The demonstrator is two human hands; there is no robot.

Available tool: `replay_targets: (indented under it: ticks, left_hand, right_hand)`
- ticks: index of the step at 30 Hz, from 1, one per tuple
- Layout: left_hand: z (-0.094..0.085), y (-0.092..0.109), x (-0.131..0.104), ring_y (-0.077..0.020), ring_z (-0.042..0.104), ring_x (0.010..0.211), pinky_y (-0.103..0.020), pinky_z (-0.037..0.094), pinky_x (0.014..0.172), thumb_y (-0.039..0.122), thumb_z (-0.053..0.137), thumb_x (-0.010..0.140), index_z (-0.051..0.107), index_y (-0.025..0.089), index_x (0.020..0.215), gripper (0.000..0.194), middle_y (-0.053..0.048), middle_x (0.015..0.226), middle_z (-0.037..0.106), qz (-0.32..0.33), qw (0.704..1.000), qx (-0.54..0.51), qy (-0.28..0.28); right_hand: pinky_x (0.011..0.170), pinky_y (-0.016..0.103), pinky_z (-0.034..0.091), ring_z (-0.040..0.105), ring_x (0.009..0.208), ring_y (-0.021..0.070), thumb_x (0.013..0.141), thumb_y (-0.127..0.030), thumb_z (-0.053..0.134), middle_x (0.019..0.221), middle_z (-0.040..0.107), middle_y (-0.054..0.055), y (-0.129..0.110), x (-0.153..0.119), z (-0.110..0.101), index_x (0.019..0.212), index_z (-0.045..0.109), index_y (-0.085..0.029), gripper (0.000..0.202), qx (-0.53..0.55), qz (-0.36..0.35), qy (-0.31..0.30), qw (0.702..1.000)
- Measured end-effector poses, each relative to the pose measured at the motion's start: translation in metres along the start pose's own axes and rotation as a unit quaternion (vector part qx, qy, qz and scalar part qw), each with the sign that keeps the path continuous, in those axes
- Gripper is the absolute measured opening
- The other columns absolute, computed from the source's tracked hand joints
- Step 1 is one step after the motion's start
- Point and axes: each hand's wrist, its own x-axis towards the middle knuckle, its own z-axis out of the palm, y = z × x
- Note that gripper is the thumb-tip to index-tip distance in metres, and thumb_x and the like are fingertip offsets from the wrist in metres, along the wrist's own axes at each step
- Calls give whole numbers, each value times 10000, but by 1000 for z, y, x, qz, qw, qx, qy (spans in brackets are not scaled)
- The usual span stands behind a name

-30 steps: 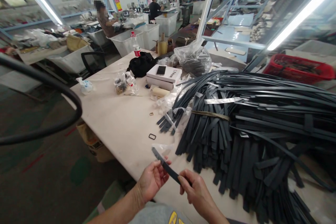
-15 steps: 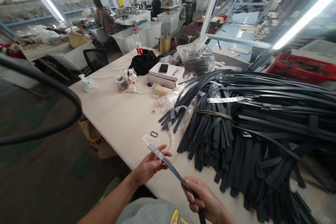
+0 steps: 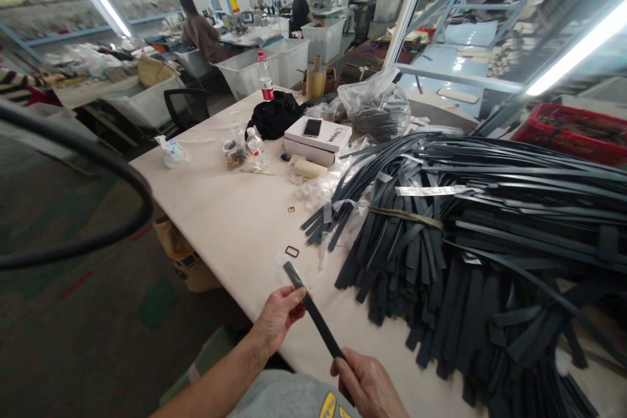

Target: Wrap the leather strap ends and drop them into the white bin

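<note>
Strap [image 3: 316, 317], a dark flat strip, runs on a slant over the near edge of the surface [image 3: 235, 222], held at both ends. The left hand [image 3: 279, 317] pinches it just below its upper tip with thumb and fingers closed on it; the right hand [image 3: 365, 382] is wrapped around its lower stretch, low in the view. Half a second ago a clear film sleeve covered the upper tip; now that tip shows bare and dark, and the left hand sits closer to it. The right hand has kept its grasp.

A small black rectangular ring [image 3: 292, 251] lies on the surface just beyond the strap's tip, apart from it, and a smaller brass ring [image 3: 291, 209] lies farther back. To the right a big heap of dark straps [image 3: 465, 241] covers much of the surface, its nearest ends near the held strap but not touching. Open bare surface spreads to the left and back toward a white box [image 3: 318, 137] and a water bottle [image 3: 257, 149]. The surface's left edge drops to the floor [image 3: 98, 313].
</note>
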Motion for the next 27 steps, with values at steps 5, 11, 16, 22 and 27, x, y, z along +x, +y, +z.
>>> replay_targets:
  ticks: [5,11,16,22,27]
  left_hand:
    - [19,-11,-20,-78,553,574,-164,433,521,334,869,642,731,100,757,296,-24,683,668,-14,998,-18,-65]
    - [7,50,-2,-92,606,508,-167,479,469,162,711,813,721,66,819,97,-65,685,706,-72,995,-57,24]
    - [-12,143,5,-65,660,653,-118,516,568,137,637,876,716,133,888,80,-12,788,746,151,982,-95,63]
    - [-30,103,23,-64,632,572,-120,485,495,175,755,786,718,119,881,117,-28,759,748,133,981,-109,85]
    - [-44,30,42,-53,571,462,-131,411,431,219,758,782,700,104,770,129,-28,632,702,4,988,-114,102]
  right_hand:
    - [506,209,423,543,461,118,956,-509,351,533,622,6,-37,25,-7,804,590,-175,438,106,-22,-18,994]
    - [437,182,371,535,445,94,938,-498,404,669,662,14,-47,52,-9,950,576,-154,385,187,-31,-61,980]
    - [472,195,392,540,472,90,940,-552,406,709,647,3,-49,52,-3,1077,571,-153,453,223,-47,-58,972]
    - [445,208,369,564,447,104,887,-668,410,725,658,11,-30,59,5,1122,560,-170,570,181,-3,-45,982]
    - [419,226,362,565,416,133,819,-725,425,646,651,12,-6,70,13,1061,594,-196,606,109,60,-31,992]
